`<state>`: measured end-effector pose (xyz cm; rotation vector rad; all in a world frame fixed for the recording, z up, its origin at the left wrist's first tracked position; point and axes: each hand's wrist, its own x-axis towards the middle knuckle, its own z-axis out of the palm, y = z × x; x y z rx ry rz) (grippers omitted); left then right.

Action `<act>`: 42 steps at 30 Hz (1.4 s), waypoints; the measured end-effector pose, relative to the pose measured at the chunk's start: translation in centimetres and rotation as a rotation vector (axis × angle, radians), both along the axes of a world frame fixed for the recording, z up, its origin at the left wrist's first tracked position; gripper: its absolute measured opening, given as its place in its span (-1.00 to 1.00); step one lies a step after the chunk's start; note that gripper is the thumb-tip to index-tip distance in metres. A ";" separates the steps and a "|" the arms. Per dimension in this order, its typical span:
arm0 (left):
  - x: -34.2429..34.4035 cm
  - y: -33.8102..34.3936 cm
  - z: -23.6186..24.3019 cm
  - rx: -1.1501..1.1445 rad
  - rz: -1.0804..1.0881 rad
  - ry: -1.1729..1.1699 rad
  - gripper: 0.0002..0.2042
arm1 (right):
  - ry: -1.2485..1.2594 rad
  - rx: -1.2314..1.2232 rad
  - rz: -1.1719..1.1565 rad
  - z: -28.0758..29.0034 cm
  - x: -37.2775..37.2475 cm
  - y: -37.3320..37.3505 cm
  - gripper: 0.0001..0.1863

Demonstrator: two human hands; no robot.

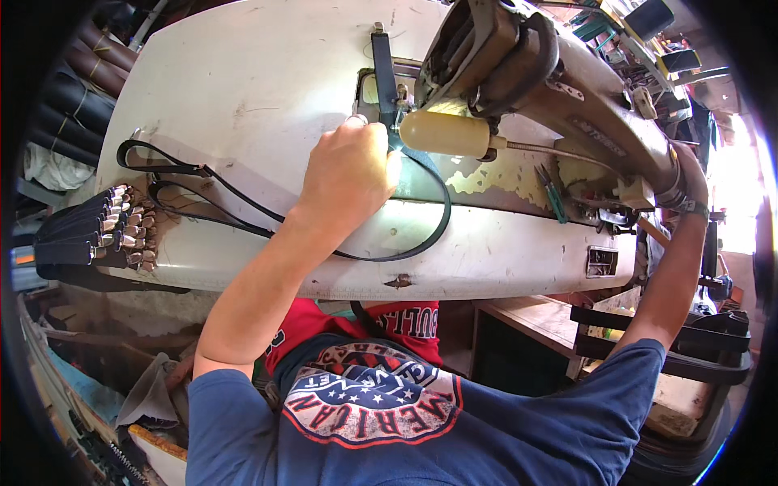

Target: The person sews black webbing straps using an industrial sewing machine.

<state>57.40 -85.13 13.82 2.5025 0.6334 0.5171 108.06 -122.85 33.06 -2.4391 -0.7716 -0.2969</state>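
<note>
My left hand [350, 166] is closed on a black strap [383, 69] at the needle area of a brown sewing machine [587, 121]. The strap's far end carries a metal buckle and extends past the needle plate. From under my hand, the rest of the strap [448, 202] loops right and back left across the white table [235, 89]. My right hand [689, 172] grips the handwheel at the machine's right end; its fingers are partly hidden. A cream lamp [446, 134] on a flexible neck lights the spot beside my left hand.
A bundle of black straps with metal buckles [121, 227] hangs over the table's left edge. Green-handled snips [553, 196] lie below the machine arm. Dark rolls [73, 113] stand at far left. More black straps [689, 356] hang at right, near a wooden drawer unit [519, 324].
</note>
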 end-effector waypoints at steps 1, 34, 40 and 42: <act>0.2 -0.1 -0.1 0.000 -0.014 -0.010 -0.76 | 0.025 0.035 0.007 0.8 1.4 -2.8 -0.55; -11.0 -12.9 3.4 0.064 -1.099 0.051 -0.85 | -0.658 0.404 -0.085 -13.4 -29.0 6.5 -0.78; -7.3 -1.9 7.6 0.062 -0.662 0.268 -0.78 | -0.091 0.002 0.576 -17.1 -40.0 19.3 -0.52; -4.3 2.2 7.6 0.183 -0.344 0.307 -0.69 | -0.061 -0.065 0.551 -17.7 -38.4 20.5 -0.57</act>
